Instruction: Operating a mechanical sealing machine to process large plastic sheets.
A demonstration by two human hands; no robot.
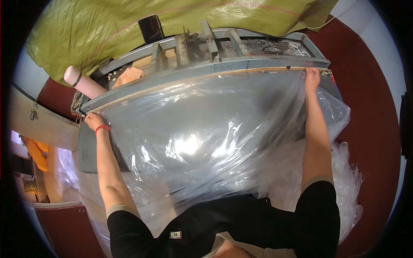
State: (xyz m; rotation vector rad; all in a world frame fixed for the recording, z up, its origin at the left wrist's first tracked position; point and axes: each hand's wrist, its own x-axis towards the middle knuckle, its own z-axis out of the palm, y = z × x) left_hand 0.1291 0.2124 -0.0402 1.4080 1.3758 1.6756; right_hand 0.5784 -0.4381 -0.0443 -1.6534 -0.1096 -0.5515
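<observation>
Film [185, 116], clear and glossy, lies over a grey bed [89, 150], its upper edge along the tan strip [202, 78] of a grey metal frame [223, 66], its lower part wrinkled in front of the person's black shirt [232, 219].

Left to right: far left, an orange cloth [36, 155] beside a pale panel [47, 116] with a small lock [33, 114]. Pink bottle [88, 86], dark band round it, leaning tilted at the frame's left end. Below it, left hand [92, 121] at the strip's left end — fingers curled in, pinching the film's upper left corner; red beaded bracelet [102, 127] on that wrist. Peach cloth [129, 76] inside the frame. Phone [151, 29], dark-faced, at the frame's far side, against a yellow-green tarp [99, 32]. Mid-frame: crossbars and an upright fitting [189, 41], too blurred to identify with confidence.

Toward the right, a small black clip [288, 67] on the strip. Just beside it, right hand [312, 79] — fingers bent together, pinching the film's upper right edge; arm nearly straight. Loose film bulges past the right forearm, over a dark red surface [370, 107].
</observation>
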